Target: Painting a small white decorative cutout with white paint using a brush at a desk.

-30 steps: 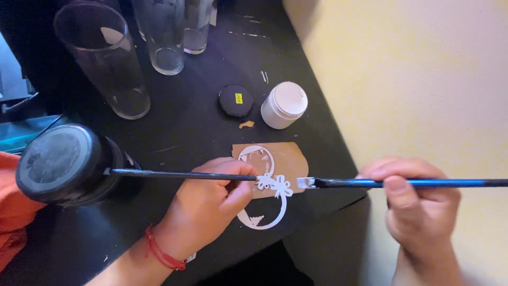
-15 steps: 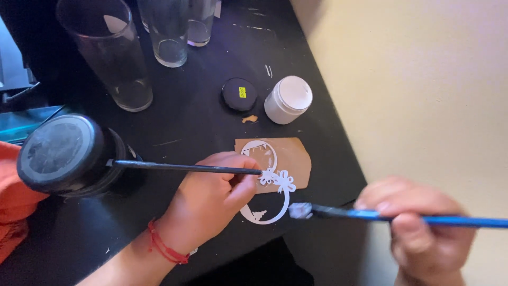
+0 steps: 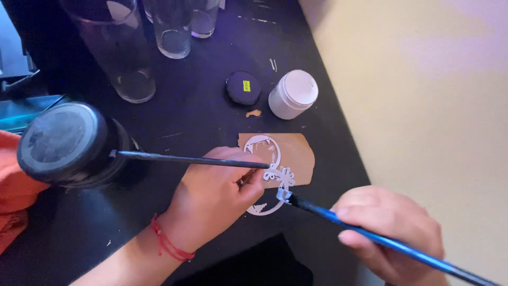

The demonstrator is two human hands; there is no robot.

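since a second ago the blue-handled brush [image 3: 370, 233] has swung from nearly level to a slant, its tip dropping to the lower right edge of the white cut-out ornament [image 3: 270, 175], and the right hand [image 3: 389, 233] has drawn down toward the near table corner; the left hand [image 3: 211, 198] has hardly shifted.

the ornament, a thin white ring with a bow shape and small figures inside, lies flat on a scrap of brown card [image 3: 293, 156] near the edge of the black table [image 3: 201, 106]; the brush tip touches it just beside the bow; judging by this, the stroke wants light pressure and a short pull along the rim, with the ring kept pinned so it does not slide off the card, and paint kept off the table.

left hand: fingers curled down, fingertips pressing the ornament's left side; nothing gripped, just holding it flat; a red cord at the wrist.
right hand: closed round the brush handle well back from the bristles, thumb over the shaft; firm wrap, no gap showing.

outward: a second thin dark brush [image 3: 190, 159] juts from a black round pot [image 3: 63, 143] and crosses above the left hand; a white jar [image 3: 292, 95] and its black lid [image 3: 243, 88] beyond the card; tall glasses [image 3: 127, 58] further back; orange cloth [image 3: 13, 185] at far left.
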